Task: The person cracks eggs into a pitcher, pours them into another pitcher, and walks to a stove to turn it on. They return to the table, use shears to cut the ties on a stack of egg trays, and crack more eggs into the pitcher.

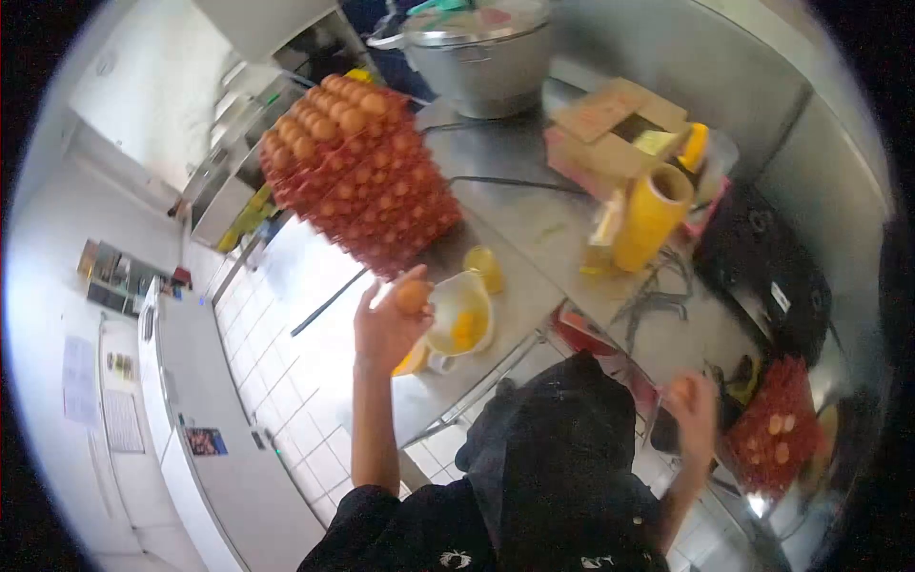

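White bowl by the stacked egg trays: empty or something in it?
Not empty. The white plastic bowl on the steel table holds yellow liquid with yolks; how full, cannot tell.

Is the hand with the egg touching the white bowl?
Cannot tell. In the head view the left hand holds an egg right at the rim of the white bowl, but the blur hides whether they meet or a gap remains.

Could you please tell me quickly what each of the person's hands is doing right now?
Left hand: closed around a brown egg, beside the white plastic bowl of yolks.
Right hand: blurred; seems to hold something orange, cannot be told.
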Action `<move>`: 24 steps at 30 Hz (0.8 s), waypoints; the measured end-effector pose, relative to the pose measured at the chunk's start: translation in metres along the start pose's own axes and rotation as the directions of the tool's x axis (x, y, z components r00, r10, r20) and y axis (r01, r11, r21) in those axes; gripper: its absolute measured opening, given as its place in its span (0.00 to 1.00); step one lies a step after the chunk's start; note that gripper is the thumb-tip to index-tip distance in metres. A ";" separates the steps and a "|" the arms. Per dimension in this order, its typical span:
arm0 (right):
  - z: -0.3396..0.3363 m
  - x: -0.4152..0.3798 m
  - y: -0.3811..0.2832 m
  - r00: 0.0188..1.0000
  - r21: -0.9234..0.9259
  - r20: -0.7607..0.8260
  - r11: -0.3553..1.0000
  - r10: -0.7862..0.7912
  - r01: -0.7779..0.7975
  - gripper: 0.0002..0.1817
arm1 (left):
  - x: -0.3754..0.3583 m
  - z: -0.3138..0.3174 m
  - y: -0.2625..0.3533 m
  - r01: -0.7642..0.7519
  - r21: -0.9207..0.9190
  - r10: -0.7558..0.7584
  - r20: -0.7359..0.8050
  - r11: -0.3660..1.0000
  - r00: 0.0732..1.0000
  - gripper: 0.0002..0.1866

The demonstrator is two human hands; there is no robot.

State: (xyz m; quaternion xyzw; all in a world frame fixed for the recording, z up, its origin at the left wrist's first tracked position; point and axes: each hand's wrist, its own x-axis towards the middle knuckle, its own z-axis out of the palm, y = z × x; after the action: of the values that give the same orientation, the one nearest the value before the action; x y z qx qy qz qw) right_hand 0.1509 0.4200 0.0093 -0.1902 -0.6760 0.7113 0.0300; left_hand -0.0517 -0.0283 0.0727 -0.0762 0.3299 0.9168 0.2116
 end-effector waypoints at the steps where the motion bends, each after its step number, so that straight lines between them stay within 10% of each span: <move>1: 0.043 0.022 -0.007 0.993 0.000 0.117 1.000 -0.014 0.014 0.18 | -0.003 -0.009 -0.001 0.019 -0.024 -0.019 0.000 1.000 1.000 0.35; 4: 0.150 0.072 -0.029 0.878 -0.201 0.419 0.920 -0.231 0.337 0.22 | -0.004 -0.030 -0.018 0.083 0.074 -0.081 -0.027 0.994 0.996 0.33; 11: 0.302 0.072 -0.066 0.710 -0.046 0.193 0.716 -0.677 0.696 0.24 | 0.010 -0.047 -0.060 0.131 -0.126 -0.132 -0.004 0.983 0.991 0.35; 14: 0.324 0.080 -0.044 0.675 -0.300 0.493 0.622 -0.549 0.724 0.24 | 0.007 -0.048 -0.060 0.161 -0.104 -0.160 0.018 0.981 0.987 0.35; 19: 0.333 0.069 -0.038 0.769 -0.149 0.138 0.755 -0.624 0.639 0.25 | 0.006 -0.060 -0.037 0.175 0.061 -0.172 -0.063 0.983 0.983 0.37; 24: 0.351 0.080 0.006 0.775 -0.174 0.261 0.761 -0.576 0.624 0.24 | 0.014 -0.057 -0.033 0.168 0.138 -0.154 -0.108 0.976 0.982 0.37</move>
State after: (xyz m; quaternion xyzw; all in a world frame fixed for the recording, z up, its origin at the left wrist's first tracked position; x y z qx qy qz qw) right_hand -0.0312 0.1103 -0.0097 0.1043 -0.7850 0.5872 0.1674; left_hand -0.0503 -0.0372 0.0061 -0.1310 0.3987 0.8653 0.2740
